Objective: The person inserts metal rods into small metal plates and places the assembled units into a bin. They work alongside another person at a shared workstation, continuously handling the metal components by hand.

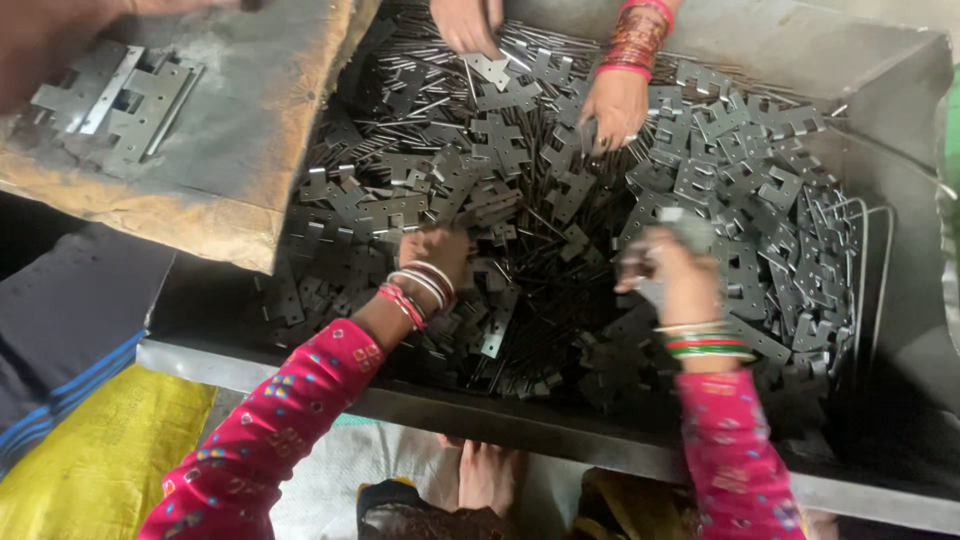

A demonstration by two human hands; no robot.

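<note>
Reaching into the metal bin [900, 110], both hands down on the heap of hinge leaves [720, 170] & thin pins [420, 100]

Left hand [432, 250] curled narrow near the bin's middle, knuckles up, fingertips buried among the flat plates — cannot tell whether gripping one or just raking. Right hand [672, 275] twd the bin's right half, closed round a grey hinge leaf [688, 230], blurred, lifted slightly off the heap

Co-worker's hands [612, 105] working at the bin's far rim, one pressing on plates, other at the top edge. Keeping clear of those

Doing it well, as a judgement: picking one leaf at a time, pinching by the flat face not the stamped edge, since edges look sharp & pieces are interlocking by their knuckle tabs. Shaking lightly to free tangled neighbours rather than yanking. Watching for pins hiding betw. plates

Wooden board [240, 150] overlapping the bin's left rim, carrying a few assembled hinges [120, 100], well apart from both hands
</note>
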